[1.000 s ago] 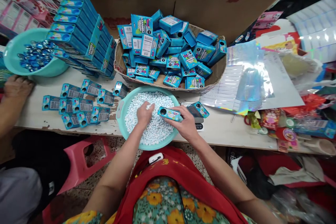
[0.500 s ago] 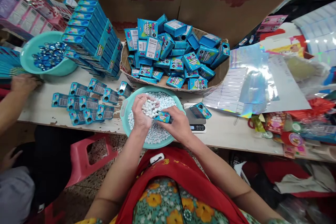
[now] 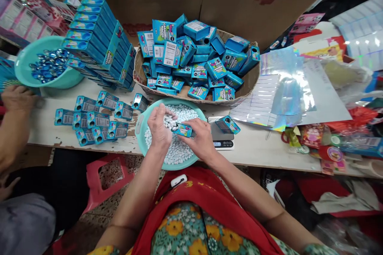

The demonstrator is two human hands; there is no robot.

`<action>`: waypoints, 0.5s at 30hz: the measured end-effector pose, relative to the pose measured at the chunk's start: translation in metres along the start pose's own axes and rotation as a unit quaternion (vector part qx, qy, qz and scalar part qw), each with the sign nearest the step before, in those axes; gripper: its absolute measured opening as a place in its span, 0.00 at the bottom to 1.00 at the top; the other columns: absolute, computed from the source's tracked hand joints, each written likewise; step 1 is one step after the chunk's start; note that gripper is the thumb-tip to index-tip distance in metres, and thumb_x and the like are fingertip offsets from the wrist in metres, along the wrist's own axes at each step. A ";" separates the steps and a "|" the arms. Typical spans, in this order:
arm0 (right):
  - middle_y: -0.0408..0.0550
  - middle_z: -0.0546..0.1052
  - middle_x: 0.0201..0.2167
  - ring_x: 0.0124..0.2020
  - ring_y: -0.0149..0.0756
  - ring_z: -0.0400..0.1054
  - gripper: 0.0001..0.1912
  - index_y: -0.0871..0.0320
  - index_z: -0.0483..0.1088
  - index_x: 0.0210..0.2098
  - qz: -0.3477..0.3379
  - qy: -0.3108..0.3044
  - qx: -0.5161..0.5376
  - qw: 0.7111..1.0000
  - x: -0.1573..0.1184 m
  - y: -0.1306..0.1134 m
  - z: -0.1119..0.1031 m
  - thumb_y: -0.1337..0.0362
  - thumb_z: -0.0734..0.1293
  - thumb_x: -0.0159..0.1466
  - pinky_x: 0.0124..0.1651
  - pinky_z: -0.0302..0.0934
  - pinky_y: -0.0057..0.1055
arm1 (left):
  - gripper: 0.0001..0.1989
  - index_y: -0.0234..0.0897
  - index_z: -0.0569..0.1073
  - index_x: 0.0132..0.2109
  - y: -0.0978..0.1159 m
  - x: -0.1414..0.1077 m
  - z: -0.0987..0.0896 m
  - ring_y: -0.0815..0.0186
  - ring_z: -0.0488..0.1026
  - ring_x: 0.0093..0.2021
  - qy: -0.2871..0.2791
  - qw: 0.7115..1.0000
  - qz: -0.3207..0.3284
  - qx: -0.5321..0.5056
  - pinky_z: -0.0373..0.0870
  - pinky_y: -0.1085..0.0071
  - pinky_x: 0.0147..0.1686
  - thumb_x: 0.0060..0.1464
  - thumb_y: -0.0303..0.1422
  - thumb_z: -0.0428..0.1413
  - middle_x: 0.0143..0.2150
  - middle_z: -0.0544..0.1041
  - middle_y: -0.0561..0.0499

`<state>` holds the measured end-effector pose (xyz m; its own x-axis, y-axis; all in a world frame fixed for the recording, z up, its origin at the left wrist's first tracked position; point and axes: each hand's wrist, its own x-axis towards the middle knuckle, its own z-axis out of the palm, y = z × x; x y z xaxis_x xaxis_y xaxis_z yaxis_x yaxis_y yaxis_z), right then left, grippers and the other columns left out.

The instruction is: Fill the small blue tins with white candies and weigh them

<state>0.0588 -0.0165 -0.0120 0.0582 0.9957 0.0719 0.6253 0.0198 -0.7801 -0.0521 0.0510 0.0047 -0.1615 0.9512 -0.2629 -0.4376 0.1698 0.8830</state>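
Note:
Over a turquoise basin [image 3: 140,125] of small white candies [image 3: 178,153], my left hand [image 3: 160,129] is cupped round a heap of the candies. My right hand [image 3: 202,137] grips a small blue box [image 3: 183,129], whose end touches the candies at my left palm. Another blue box [image 3: 228,124] lies on a scale [image 3: 223,143] just right of the basin. Left of the basin, several blue boxes [image 3: 98,119] lie in rows on the table.
Behind the basin stands a cardboard tray [image 3: 255,83] full of blue boxes. A tall stack of boxes [image 3: 95,40], a second basin [image 3: 22,65] and another person's hand [image 3: 18,97] are at the left. Shiny sheets [image 3: 287,87] lie at the right.
The heap in my left hand looks smaller, and its fingers have curled in more. The box in my right hand has come slightly nearer my left palm. The view has shifted a little.

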 end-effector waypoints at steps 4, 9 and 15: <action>0.45 0.75 0.41 0.47 0.40 0.68 0.14 0.52 0.71 0.43 0.003 0.015 0.002 1.000 0.000 -0.005 0.000 0.63 0.71 0.56 0.54 0.51 0.43 | 0.18 0.36 0.62 0.26 0.000 -0.002 0.001 0.72 0.67 0.23 0.007 0.999 0.029 0.012 0.69 0.73 0.29 0.52 0.43 0.57 0.21 0.64 0.57; 0.45 0.76 0.39 0.46 0.41 0.68 0.14 0.52 0.71 0.42 0.019 0.014 0.015 1.000 0.000 -0.007 0.001 0.62 0.71 0.56 0.53 0.53 0.43 | 0.17 0.36 0.63 0.27 0.001 -0.006 0.001 0.72 0.68 0.23 0.013 0.998 0.048 0.034 0.68 0.73 0.29 0.53 0.43 0.56 0.20 0.64 0.57; 0.46 0.76 0.40 0.45 0.42 0.69 0.16 0.52 0.72 0.42 0.018 0.020 0.031 0.999 0.002 -0.006 0.005 0.62 0.72 0.54 0.52 0.56 0.42 | 0.16 0.36 0.62 0.28 -0.001 -0.006 0.001 0.73 0.67 0.22 0.017 0.997 0.059 0.036 0.67 0.75 0.27 0.53 0.42 0.56 0.21 0.64 0.57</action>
<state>0.0514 -0.0139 -0.0096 0.1106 0.9916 0.0673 0.5738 -0.0084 -0.8190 -0.0498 0.0457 0.0056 -0.2388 0.9564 -0.1679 -0.3488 0.0769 0.9340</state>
